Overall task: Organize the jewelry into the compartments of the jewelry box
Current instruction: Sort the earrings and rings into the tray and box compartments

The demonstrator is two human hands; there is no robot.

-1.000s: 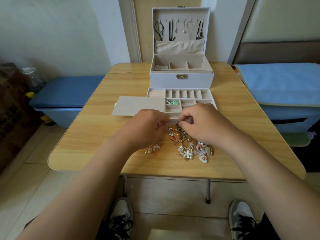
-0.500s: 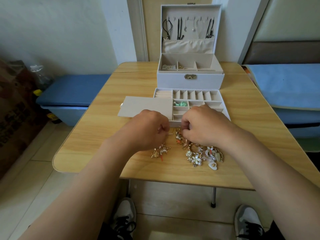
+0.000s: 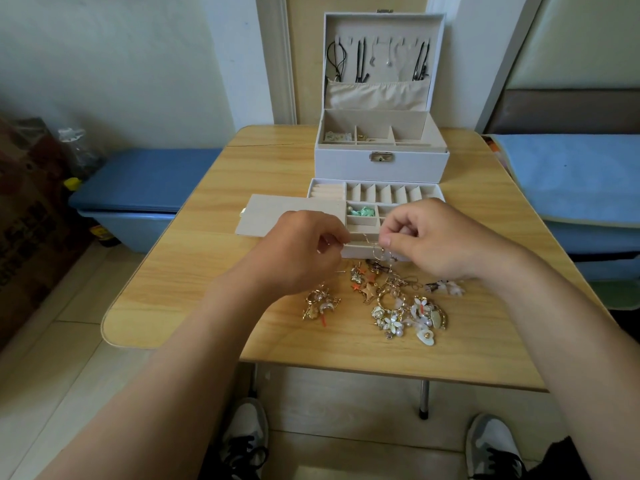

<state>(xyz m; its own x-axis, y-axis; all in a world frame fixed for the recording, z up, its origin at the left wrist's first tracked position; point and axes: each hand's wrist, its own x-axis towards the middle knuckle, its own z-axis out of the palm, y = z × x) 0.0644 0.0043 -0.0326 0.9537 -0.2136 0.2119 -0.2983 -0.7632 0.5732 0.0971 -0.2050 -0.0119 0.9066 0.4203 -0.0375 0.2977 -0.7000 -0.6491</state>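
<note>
A white jewelry box (image 3: 381,164) stands open at the table's far side, with necklaces hanging in its lid. Its removable tray (image 3: 394,194) lies in front, and a green piece (image 3: 362,211) sits in one compartment. My left hand (image 3: 301,251) and my right hand (image 3: 426,237) both pinch a thin gold earring (image 3: 375,249) between them, just above the tray's near edge. A pile of gold, white and orange jewelry (image 3: 405,306) lies on the table below my right hand. A smaller gold cluster (image 3: 320,304) lies below my left hand.
A flat beige tray lid (image 3: 273,213) lies left of the tray. The wooden table (image 3: 194,271) has rounded corners. Blue storage bins stand on the floor at the left (image 3: 145,188) and right (image 3: 568,188). My shoes show under the table.
Both hands have lifted from the pile toward the tray's near edge, drawing a thin gold earring up between them. The view has shifted slightly.
</note>
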